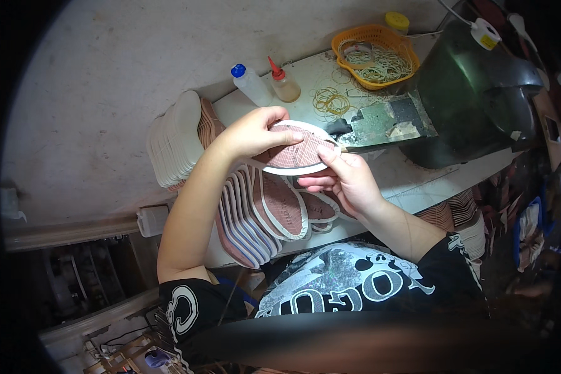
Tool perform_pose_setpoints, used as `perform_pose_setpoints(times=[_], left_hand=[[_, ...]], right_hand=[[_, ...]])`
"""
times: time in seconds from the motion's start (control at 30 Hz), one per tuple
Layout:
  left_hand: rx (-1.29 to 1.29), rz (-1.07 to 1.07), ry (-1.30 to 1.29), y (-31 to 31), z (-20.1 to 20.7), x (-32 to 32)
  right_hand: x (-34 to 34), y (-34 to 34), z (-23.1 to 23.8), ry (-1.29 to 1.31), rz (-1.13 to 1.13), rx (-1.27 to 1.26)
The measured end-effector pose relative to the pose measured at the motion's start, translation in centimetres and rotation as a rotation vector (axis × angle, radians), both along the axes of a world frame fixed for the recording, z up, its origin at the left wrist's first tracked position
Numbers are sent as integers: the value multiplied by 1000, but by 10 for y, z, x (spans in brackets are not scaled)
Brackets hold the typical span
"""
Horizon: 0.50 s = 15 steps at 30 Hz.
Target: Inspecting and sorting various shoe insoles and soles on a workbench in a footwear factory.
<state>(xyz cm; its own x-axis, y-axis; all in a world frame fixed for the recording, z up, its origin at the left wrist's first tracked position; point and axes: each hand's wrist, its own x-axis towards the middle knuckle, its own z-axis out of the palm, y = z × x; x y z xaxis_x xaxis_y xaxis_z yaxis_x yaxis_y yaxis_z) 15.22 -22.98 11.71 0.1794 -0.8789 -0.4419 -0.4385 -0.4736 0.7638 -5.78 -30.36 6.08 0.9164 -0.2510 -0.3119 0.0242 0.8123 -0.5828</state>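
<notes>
Small workshop, footwear parts by the look of it.
White bench (pixel 389 176) against a scuffed wall (pixel 124 68); ranks of near-identical pink-and-white sole pieces (pixel 280 206) on it, same kind as the hand-held sole piece (pixel 293 159). Also red-nozzle squeeze bottle (pixel 287 89), blue-capped bottle (pixel 252 87), orange basket (pixel 380 33) of loose bands (pixel 377 62), bulky dark green casing (pixel 474 93).

Most fingers of the left hand (pixel 258 132) are hidden behind the pink insole (pixel 287 156), and the marks on its lining are too small to read. At the lower edge a dark, blurred band (pixel 355 346) hides the bottom of the shirt (pixel 349 271). The white cable (pixel 455 11) is cut off at the top edge. Things at far right blur into darkness.
</notes>
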Motion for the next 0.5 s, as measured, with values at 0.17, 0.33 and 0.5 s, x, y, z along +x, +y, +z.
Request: perform_pose_setpoints(times=[0.17, 0.33, 0.5], left_hand=[[39, 45, -12, 18, -10, -6], [123, 135, -50, 20, -3, -23], [260, 397, 176, 28, -9, -51]], right_hand=[[-1, 1, -2, -17, -20, -6], [0, -5, -9, 9, 44, -118], [-12, -1, 0, -70, 133, -196]])
